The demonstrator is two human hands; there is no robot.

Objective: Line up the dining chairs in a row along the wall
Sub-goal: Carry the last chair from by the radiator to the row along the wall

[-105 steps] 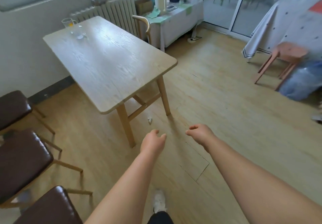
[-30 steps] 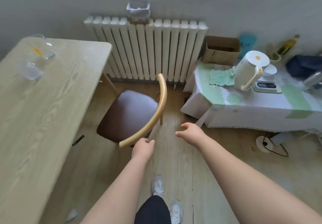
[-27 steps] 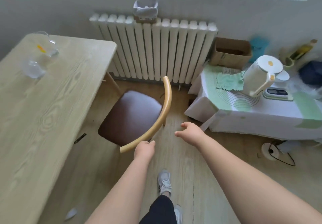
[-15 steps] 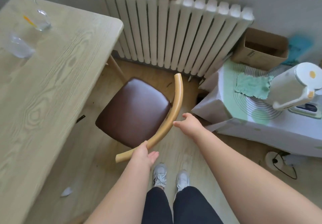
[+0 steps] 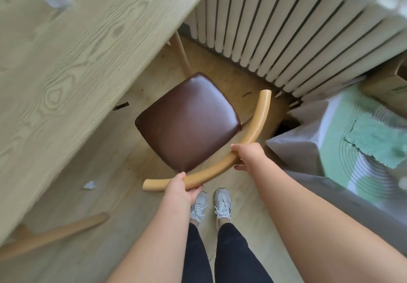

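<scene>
- One head-worn view only, looking steeply down from close above at the chair (image 5: 187,121) and floor (image 5: 114,194).
- Radiator (image 5: 286,29) at top.

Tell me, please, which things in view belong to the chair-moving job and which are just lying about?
Job: chair; its curved backrest, gripped by left hand and right hand.

Lying about: table, radiator, green cloth, cardboard box, paper scrap.
</scene>
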